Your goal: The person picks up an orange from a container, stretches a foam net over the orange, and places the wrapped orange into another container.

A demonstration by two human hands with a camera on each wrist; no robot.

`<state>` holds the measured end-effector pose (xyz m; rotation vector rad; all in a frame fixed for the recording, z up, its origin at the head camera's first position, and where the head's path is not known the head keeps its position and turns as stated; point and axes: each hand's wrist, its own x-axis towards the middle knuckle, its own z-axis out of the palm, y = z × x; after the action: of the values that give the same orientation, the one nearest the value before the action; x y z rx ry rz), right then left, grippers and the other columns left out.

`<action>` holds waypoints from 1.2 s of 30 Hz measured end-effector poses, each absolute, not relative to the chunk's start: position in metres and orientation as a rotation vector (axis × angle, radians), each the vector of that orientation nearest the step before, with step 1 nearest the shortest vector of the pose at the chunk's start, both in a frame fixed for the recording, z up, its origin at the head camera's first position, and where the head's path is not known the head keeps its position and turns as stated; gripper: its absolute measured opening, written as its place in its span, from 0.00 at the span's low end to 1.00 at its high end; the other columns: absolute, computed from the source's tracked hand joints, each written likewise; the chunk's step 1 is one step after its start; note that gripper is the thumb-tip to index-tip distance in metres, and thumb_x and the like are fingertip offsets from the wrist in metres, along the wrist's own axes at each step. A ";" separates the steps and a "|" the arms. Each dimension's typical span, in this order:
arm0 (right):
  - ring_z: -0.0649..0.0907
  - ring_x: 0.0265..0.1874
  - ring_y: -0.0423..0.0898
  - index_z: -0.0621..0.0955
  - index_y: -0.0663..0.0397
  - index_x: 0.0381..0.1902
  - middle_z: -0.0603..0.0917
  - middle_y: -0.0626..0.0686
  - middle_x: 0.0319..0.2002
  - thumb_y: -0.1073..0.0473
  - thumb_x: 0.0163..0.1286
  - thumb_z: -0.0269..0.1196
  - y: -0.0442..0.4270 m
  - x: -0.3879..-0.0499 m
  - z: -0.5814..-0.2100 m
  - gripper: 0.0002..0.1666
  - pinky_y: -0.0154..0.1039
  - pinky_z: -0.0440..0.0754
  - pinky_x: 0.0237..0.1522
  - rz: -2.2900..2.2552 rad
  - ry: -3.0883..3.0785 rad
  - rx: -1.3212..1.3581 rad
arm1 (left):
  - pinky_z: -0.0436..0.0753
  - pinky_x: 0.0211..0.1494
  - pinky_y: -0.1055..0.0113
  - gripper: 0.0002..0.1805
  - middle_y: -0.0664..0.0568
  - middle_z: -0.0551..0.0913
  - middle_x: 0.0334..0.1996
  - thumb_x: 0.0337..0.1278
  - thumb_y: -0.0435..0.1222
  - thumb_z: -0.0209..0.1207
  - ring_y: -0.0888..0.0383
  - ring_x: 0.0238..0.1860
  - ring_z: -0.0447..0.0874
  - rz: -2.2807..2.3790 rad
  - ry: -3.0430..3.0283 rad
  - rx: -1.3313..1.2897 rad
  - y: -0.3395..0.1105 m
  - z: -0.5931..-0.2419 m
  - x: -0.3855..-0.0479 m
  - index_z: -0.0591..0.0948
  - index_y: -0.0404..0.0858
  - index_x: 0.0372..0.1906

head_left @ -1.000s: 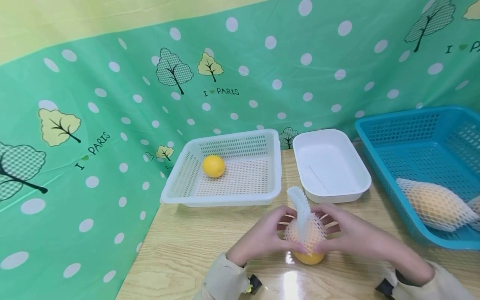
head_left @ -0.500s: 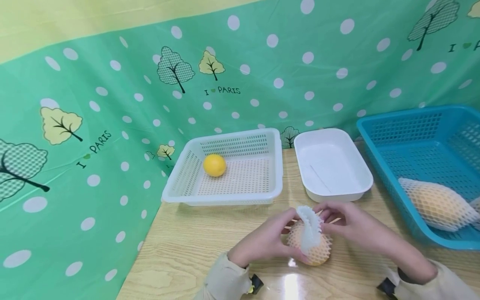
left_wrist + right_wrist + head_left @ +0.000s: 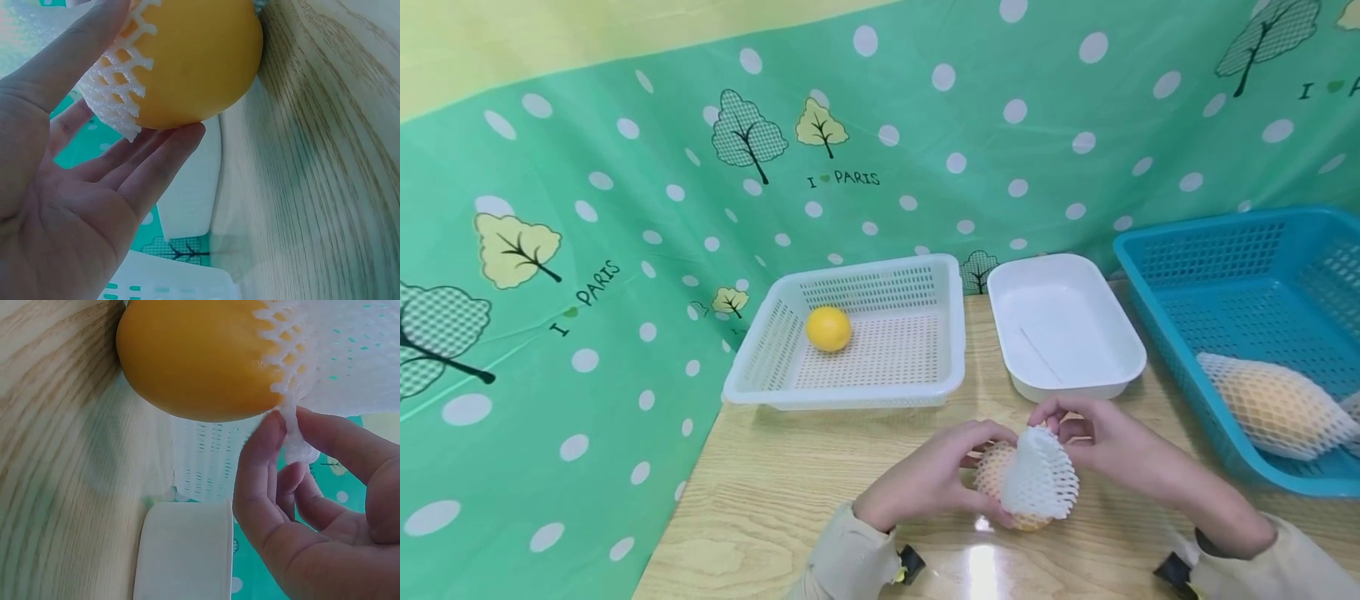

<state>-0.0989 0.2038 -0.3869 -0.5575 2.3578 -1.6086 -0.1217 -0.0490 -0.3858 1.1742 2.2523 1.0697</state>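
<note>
A smooth yellow-orange fruit [image 3: 194, 356] sits on the wooden table, its lower part bare in both wrist views. Around its upper part is a white foam net sleeve [image 3: 1043, 479], bunched and folded over on the right. My left hand [image 3: 936, 475] holds the fruit from the left, thumb on the net and fingertips against the bare skin [image 3: 200, 62]. With thumb and forefinger, my right hand [image 3: 1112, 442] pinches the net's edge [image 3: 290, 419]; its other fingers are curled.
Behind the hands stands a white perforated basket [image 3: 850, 400] with a yellow fruit [image 3: 829, 329] in it. A white tray [image 3: 1067, 325] stands beside it. At right, a blue basket [image 3: 1172, 333] holds net-wrapped fruit [image 3: 1273, 406].
My right hand has moved from the fruit's side up to the net's edge. The net's upright end has folded down to the right and spread. The left hand stays on the fruit.
</note>
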 end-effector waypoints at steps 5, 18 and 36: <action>0.77 0.38 0.35 0.80 0.59 0.46 0.80 0.51 0.39 0.73 0.59 0.64 0.202 -0.099 -0.387 0.16 0.31 0.79 0.40 -1.584 2.418 -0.593 | 0.77 0.61 0.72 0.39 0.62 0.76 0.60 0.41 0.38 0.78 0.67 0.61 0.73 1.118 2.202 1.068 -0.049 -0.385 -0.121 0.72 0.48 0.62; 0.79 0.42 0.42 0.79 0.57 0.52 0.81 0.52 0.46 0.54 0.67 0.67 0.209 -0.097 -0.384 0.20 0.34 0.81 0.39 -1.424 2.454 -0.515 | 0.74 0.65 0.74 0.44 0.58 0.76 0.65 0.42 0.45 0.77 0.67 0.61 0.75 1.063 2.257 0.942 -0.050 -0.386 -0.122 0.72 0.42 0.68; 0.78 0.47 0.34 0.78 0.50 0.56 0.81 0.48 0.53 0.42 0.57 0.72 0.193 -0.082 -0.379 0.32 0.35 0.85 0.41 -1.335 2.533 -0.726 | 0.76 0.63 0.74 0.44 0.56 0.77 0.64 0.42 0.48 0.76 0.67 0.60 0.77 1.067 2.291 0.954 -0.048 -0.388 -0.122 0.73 0.41 0.68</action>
<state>-0.0820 0.1926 -0.3789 -0.7262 2.5330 -1.3354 -0.1215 -0.0481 -0.3877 0.9543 2.2914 1.0666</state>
